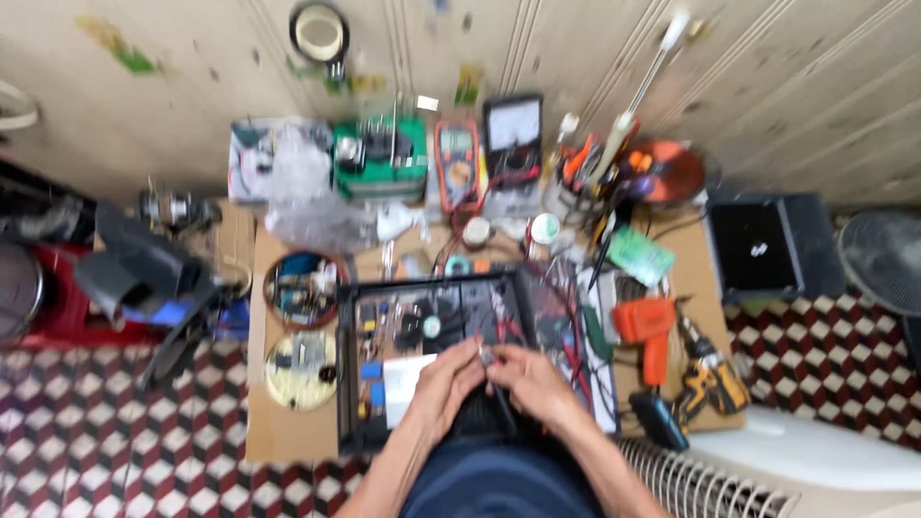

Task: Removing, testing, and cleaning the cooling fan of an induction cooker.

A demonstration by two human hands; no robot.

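Observation:
The picture is blurred. My left hand and my right hand meet over an open black electronics chassis on a cardboard sheet. Their fingertips pinch a small metallic part between them; which hand bears it I cannot tell. Inside the chassis lie a circuit board with blue components, a white sheet and red wires. Both forearms come up from the bottom edge over dark blue trousers.
Left of the chassis sit two round tins of small parts. An orange glue gun and a yellow drill lie right. Two multimeters, a green box and a tool cup stand behind. A fan grille is lower right.

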